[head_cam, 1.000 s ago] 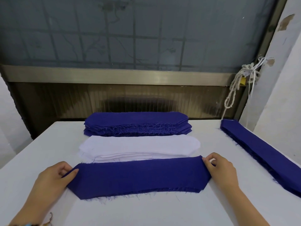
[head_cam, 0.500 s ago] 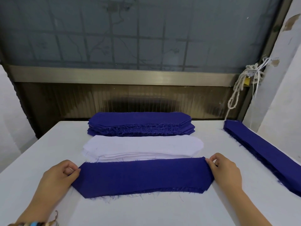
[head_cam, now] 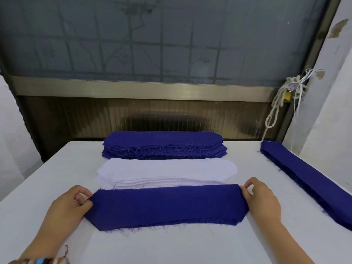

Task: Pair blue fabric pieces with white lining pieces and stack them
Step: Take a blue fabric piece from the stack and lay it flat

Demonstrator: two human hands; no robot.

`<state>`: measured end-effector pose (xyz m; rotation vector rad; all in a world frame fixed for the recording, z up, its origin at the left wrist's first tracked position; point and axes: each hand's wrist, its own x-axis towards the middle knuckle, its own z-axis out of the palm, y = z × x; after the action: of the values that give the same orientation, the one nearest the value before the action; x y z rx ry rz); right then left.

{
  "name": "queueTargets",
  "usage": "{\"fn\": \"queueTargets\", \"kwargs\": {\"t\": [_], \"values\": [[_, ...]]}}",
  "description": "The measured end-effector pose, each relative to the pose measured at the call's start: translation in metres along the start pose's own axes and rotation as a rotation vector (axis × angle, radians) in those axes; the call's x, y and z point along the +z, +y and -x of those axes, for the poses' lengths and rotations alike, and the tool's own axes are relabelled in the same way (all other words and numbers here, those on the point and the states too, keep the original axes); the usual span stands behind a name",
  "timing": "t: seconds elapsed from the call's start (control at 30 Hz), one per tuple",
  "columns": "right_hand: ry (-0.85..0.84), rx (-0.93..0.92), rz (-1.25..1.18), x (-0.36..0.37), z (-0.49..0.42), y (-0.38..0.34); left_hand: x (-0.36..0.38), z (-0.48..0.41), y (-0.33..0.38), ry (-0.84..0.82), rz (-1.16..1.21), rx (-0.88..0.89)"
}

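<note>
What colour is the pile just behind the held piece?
The pile is white, clearest in the head view.

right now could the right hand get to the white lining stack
Probably yes: the white lining stack lies just beyond the right hand, nothing between, though that hand pinches the blue piece.

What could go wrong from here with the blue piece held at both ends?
1. The blue piece, pinched at its ends by the left hand and right hand, lies against the fanned near edge of the white lining stack; lifting it may drag the top linings askew.
2. Its frayed near edge trails loose threads on the table, which could snag or pull out further.
</note>
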<state>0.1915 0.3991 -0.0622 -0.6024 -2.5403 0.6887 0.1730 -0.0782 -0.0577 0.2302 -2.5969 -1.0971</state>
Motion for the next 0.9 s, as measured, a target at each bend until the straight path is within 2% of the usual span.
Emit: {"fn": "queueTargets", "kwargs": {"t": [0.17, 0.3, 0.37, 0.43, 0.5, 0.57, 0.8, 0.9], "values": [[0.024, -0.112, 0.006, 0.000, 0.001, -0.001, -0.002, 0.000, 0.003, 0.029, -0.010, 0.057], [0.026, -0.325, -0.070, -0.004, 0.002, -0.007, -0.002, 0.003, 0.010, 0.076, 0.098, 0.177], [-0.058, -0.441, -0.133, -0.005, 0.005, -0.009, 0.000, 0.003, 0.013, 0.008, 0.208, 0.226], [-0.182, -0.496, -0.217, -0.006, 0.009, -0.010, 0.003, 0.004, 0.015, -0.130, 0.244, 0.252], [-0.284, -0.508, -0.236, -0.007, 0.010, -0.011, 0.006, 0.005, 0.014, -0.264, 0.201, 0.269], [-0.329, -0.507, -0.211, -0.006, 0.009, -0.010, 0.008, 0.006, 0.012, -0.322, 0.136, 0.279], [-0.442, -0.409, -0.222, -0.008, 0.004, -0.016, 0.009, 0.006, 0.018, -0.362, 0.101, 0.252], [-0.440, -0.420, -0.097, -0.005, 0.003, -0.023, 0.012, 0.002, 0.027, -0.399, 0.038, 0.221]]}}
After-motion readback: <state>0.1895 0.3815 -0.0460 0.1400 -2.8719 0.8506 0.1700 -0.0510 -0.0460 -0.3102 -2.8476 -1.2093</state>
